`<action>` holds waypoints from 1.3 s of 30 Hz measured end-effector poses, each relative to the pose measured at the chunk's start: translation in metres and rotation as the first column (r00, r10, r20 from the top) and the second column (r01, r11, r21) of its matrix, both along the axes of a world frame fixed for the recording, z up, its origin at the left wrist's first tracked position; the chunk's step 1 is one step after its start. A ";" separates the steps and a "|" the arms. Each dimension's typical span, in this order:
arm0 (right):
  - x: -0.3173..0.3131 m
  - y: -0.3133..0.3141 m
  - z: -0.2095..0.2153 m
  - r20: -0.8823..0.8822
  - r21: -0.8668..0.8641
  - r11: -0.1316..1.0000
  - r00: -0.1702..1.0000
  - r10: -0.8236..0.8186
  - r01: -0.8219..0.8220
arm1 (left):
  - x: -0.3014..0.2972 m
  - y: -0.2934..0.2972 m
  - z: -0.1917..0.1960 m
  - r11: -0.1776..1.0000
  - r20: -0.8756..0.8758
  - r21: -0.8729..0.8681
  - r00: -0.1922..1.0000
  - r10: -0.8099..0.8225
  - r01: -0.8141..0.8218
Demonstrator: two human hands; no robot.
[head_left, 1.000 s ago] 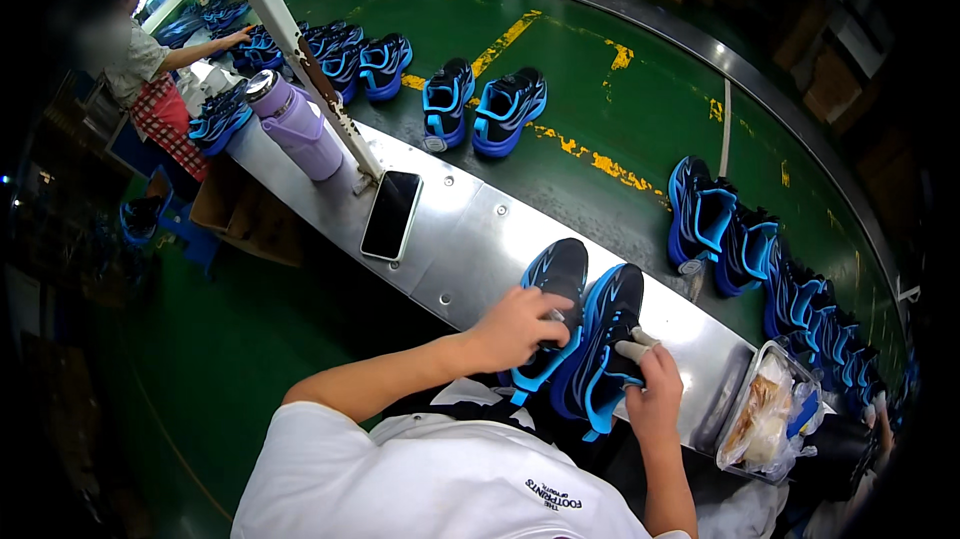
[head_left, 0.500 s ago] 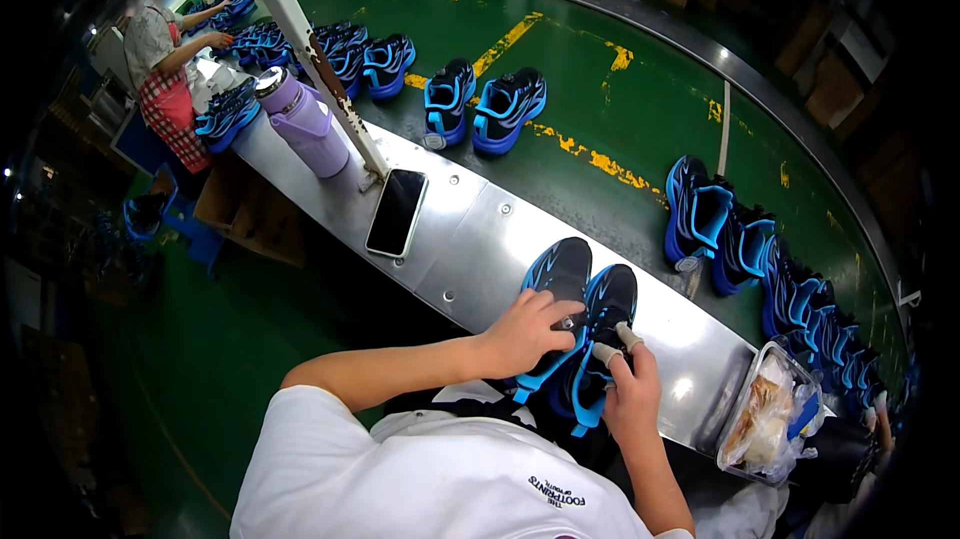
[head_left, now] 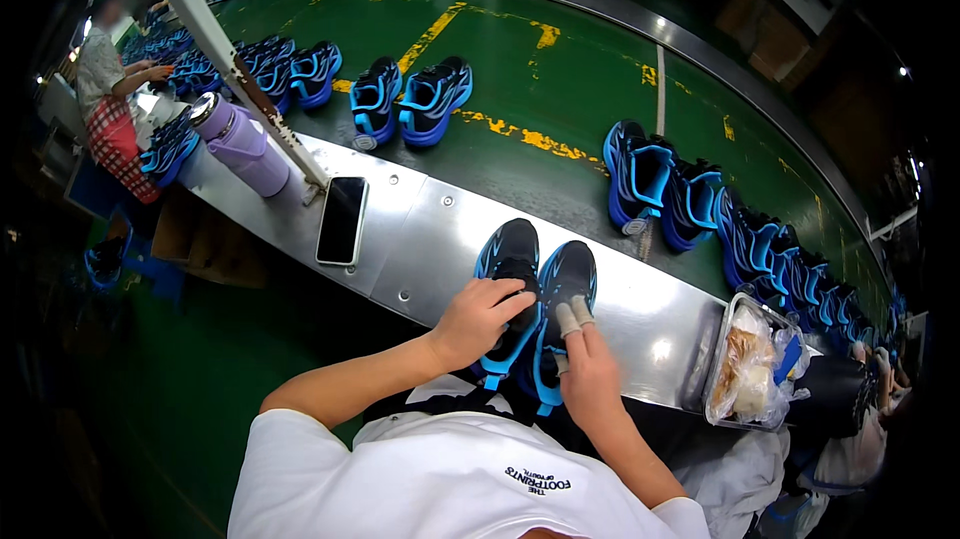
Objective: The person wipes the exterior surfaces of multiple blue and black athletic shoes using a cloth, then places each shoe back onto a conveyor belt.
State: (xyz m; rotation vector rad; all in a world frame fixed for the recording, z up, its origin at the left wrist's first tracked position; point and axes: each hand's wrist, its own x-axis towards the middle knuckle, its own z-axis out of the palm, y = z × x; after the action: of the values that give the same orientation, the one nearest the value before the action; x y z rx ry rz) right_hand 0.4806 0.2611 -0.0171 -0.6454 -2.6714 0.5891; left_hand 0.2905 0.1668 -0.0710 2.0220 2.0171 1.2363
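Co-worker (head_left: 108, 104) at upper left of frame, busy with blue shoes on the same steel ledge (head_left: 660, 324). Purple bottle (head_left: 240, 144) stands on the ledge left of centre, close beside a slanted pole (head_left: 235, 64). Phone (head_left: 341, 220) lies flat just right of the bottle, its lower end near the ledge's front edge.

Lower centre: pair of black-and-blue shoes on the ledge, toes pointing away from the person, heels hanging a little over the near edge. Left hand (head_left: 478, 324) rests on the left shoe (head_left: 508, 284), fingers curled over its top and closed on it. Right hand (head_left: 588, 369) touches the right shoe (head_left: 562, 314), two taped fingertips (head_left: 572, 315) pressed on its upper; whether this hand grips or only presses cannot be told.

Plastic tub (head_left: 748, 364) of bits sits at the ledge's right end. More shoe pairs ride the green belt (head_left: 560, 79) above.

Risks, judged: heels overhang, so a pull toward the body could drop a shoe off the ledge. Right-hand contact looks light; that shoe may twist or slide into the left one. A wide elbow sweep could knock the phone off the edge.
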 end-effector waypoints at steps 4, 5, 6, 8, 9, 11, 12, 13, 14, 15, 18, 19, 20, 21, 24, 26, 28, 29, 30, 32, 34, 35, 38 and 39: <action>0.003 0.002 -0.009 0.039 0.077 0.996 0.999 0.032 -0.035 | 0.008 0.004 -0.005 0.999 -0.051 0.019 0.998 -0.032 0.033; 0.002 0.007 -0.009 0.026 0.088 0.993 0.997 0.079 -0.081 | 0.008 0.005 -0.003 0.999 -0.053 0.021 0.998 -0.036 0.037; 0.003 0.010 -0.009 0.064 0.054 0.994 0.994 0.093 -0.097 | 0.008 0.004 0.000 0.999 -0.062 -0.019 0.998 -0.027 0.026; 0.007 0.012 0.003 0.023 -0.043 0.993 0.994 0.111 -0.110 | 0.009 0.001 0.009 0.988 -0.051 -0.151 0.998 -0.038 0.030; 0.010 0.013 0.010 -0.016 -0.147 0.981 0.992 0.129 -0.130 | 0.009 0.000 0.018 0.989 -0.052 -0.142 0.998 -0.041 0.033; 0.016 0.030 0.017 0.031 -0.286 0.957 0.998 0.057 -0.046 | 0.008 -0.004 0.031 0.988 0.030 -0.128 0.996 -0.079 0.082; 0.016 0.036 0.024 0.044 -0.271 0.962 0.997 0.058 -0.044 | 0.002 -0.003 0.037 0.957 0.052 -0.263 0.993 -0.108 0.118; 0.014 0.040 0.032 0.057 -0.257 0.966 0.997 0.058 -0.042 | -0.002 0.005 0.042 0.953 0.089 -0.276 0.990 -0.105 0.126; 0.008 0.044 0.040 0.112 -0.172 0.984 0.991 0.073 -0.054 | -0.007 0.018 0.046 0.944 0.054 -0.313 0.995 -0.089 0.101; 0.009 0.042 0.038 0.111 -0.170 0.984 0.991 0.069 -0.050 | -0.007 0.027 0.048 0.934 0.018 -0.350 0.997 -0.073 0.075; 0.015 0.044 0.021 -0.061 -0.102 0.981 0.985 0.162 -0.167 | 0.015 0.030 0.032 0.969 0.116 -0.238 0.993 -0.033 0.060; 0.016 0.044 0.021 -0.063 -0.100 0.981 0.985 0.159 -0.165 | 0.018 0.031 0.028 0.970 0.114 -0.236 0.993 -0.036 0.062; 0.016 0.037 0.019 -0.035 -0.081 0.994 0.996 0.077 -0.079 | 0.022 0.029 0.026 0.980 0.087 -0.194 0.996 -0.017 0.034; 0.018 0.032 0.018 -0.009 -0.060 0.998 1.000 -0.007 0.006 | 0.025 0.026 0.023 0.988 0.062 -0.152 0.998 0.003 0.006; 0.015 0.040 0.021 0.011 -0.031 0.999 0.999 -0.030 0.030 | 0.033 0.027 0.022 0.990 0.004 -0.134 0.999 0.049 -0.047; 0.014 0.048 0.024 0.053 -0.050 0.998 0.998 -0.035 0.038 | 0.033 0.029 0.022 0.989 -0.003 -0.136 0.998 0.059 -0.058; 0.015 0.055 0.026 -0.027 -0.192 0.957 0.976 0.217 -0.218 | 0.030 0.033 0.022 0.987 0.008 -0.160 1.000 0.020 -0.019; 0.018 0.054 0.022 -0.027 -0.193 0.958 0.977 0.212 -0.214 | 0.030 0.034 0.024 0.987 0.008 -0.161 1.000 0.016 -0.014; 0.019 0.053 0.014 -0.055 -0.176 0.966 0.982 0.180 -0.187 | 0.028 0.034 0.026 0.981 -0.064 -0.193 0.997 -0.049 0.035; 0.021 0.050 0.008 -0.083 -0.159 0.975 0.986 0.146 -0.158 | 0.029 0.036 0.033 0.970 -0.134 -0.228 0.984 -0.117 0.084; 0.023 0.047 0.009 0.001 -0.032 0.995 0.996 0.094 -0.094 | 0.034 0.038 0.040 0.937 -0.371 -0.337 0.902 -0.223 0.093; 0.023 0.050 0.014 -0.002 -0.029 0.995 0.996 0.093 -0.093 | 0.035 0.037 0.039 0.938 -0.374 -0.334 0.900 -0.223 0.093; 0.035 0.060 0.021 -0.142 -0.423 0.862 0.961 0.239 -0.277 | 0.046 0.032 0.034 0.976 -0.313 -0.207 0.942 -0.125 0.061; 0.036 0.060 0.017 -0.142 -0.428 0.863 0.963 0.228 -0.268 | 0.053 0.030 0.039 0.979 -0.096 -0.198 0.995 0.035 -0.053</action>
State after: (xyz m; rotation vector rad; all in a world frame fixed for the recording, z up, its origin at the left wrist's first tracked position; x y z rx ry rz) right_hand 0.5165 0.3212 -0.0002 -0.3691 -2.5666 1.2958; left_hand 0.3434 0.1969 -0.0323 1.9839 2.1400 0.9183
